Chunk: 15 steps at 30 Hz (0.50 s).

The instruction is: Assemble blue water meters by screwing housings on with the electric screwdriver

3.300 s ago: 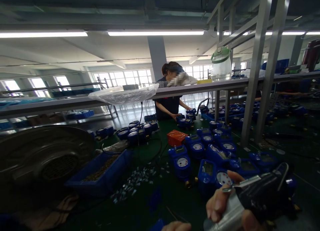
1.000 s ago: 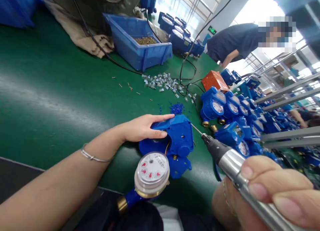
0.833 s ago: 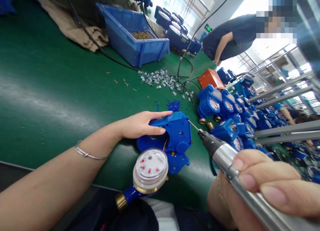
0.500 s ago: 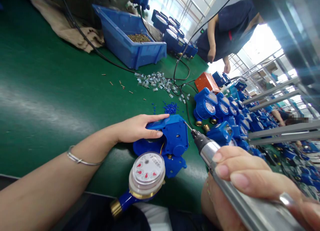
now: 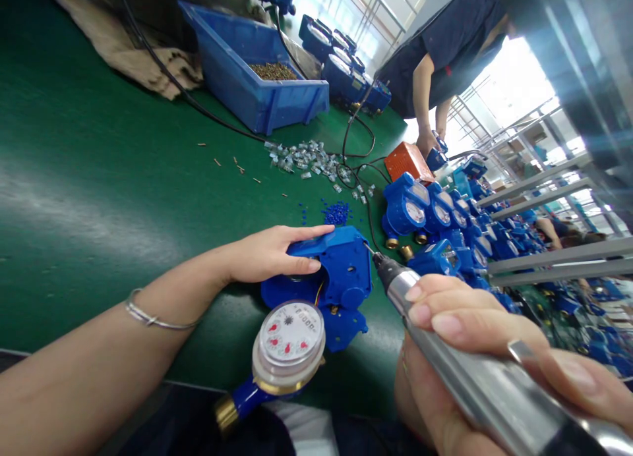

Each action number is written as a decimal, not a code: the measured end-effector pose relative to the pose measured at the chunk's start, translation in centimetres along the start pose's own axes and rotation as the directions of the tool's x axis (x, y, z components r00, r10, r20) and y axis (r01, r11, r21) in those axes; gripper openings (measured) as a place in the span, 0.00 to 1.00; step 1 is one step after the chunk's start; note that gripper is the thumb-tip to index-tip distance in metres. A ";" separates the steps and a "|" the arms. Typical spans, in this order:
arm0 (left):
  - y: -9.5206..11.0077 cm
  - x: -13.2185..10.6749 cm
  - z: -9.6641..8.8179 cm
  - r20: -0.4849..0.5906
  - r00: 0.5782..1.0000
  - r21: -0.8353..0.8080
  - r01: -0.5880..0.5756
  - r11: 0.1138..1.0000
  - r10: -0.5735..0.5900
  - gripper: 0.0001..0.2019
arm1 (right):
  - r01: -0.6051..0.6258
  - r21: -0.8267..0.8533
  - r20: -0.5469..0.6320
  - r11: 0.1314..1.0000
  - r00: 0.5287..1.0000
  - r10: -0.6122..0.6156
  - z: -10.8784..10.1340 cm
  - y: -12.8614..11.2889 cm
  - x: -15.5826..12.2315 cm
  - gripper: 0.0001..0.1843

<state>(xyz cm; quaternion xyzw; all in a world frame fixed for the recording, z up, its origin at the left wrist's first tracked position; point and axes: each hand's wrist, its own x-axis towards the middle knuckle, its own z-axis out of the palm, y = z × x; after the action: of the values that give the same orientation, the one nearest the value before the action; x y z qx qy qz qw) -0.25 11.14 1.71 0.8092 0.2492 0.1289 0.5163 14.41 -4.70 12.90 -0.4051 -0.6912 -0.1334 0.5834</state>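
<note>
My left hand [image 5: 277,253] grips a blue plastic housing [image 5: 346,265], thumb on its near face and fingers over its top. My right hand [image 5: 475,331] is wrapped round a silver power screwdriver [image 5: 445,360]. The tool's thin bit meets the upper right edge of the housing; whether it sits in a screw is too small to tell. Just in front of me stands a water meter [image 5: 291,334] with a white dial, red pointers and a brass pipe end. A thin yellow wire [image 5: 319,292] shows between meter and housing.
Beyond the housing lie small blue pieces [image 5: 337,213] and a heap of clear plastic parts [image 5: 306,158]. A blue bin [image 5: 257,103] holds small brass-coloured pieces. Black cable [image 5: 370,225] loops across the green table. Finished-looking blue meters [image 5: 405,205] line the right, by an orange box [image 5: 408,161]; a co-worker [image 5: 425,74] stands behind.
The screwdriver in my right hand has shifted slightly left and up, its bit closer to the housing. My left hand stays put. The co-worker has reached down to a blue meter.
</note>
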 end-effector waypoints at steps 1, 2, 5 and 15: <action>0.0 0.0 0.0 -0.001 1.000 0.006 -0.002 1.000 0.002 0.38 | -0.014 0.039 -0.063 0.999 0.998 0.016 0.3 0.3 -0.2 0.09; 0.0 0.0 0.0 -0.005 1.000 0.013 -0.003 1.000 0.003 0.38 | -0.018 0.085 -0.122 0.996 0.992 0.028 0.6 0.6 -0.4 0.12; -0.1 -0.1 0.0 -0.012 1.000 0.031 -0.008 0.999 0.008 0.38 | -0.002 0.214 -0.214 0.977 0.976 0.049 1.4 1.6 -0.9 0.17; 0.0 -0.3 0.1 0.000 1.000 0.004 -0.008 1.000 0.008 0.38 | 0.035 0.265 -0.164 0.964 0.986 0.009 1.6 2.6 -1.3 0.15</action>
<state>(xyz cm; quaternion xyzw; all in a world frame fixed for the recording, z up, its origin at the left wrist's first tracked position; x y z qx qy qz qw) -0.48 10.94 1.70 0.8111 0.2463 0.1304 0.5142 15.14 -2.53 10.46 -0.3059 -0.6553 -0.0758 0.6864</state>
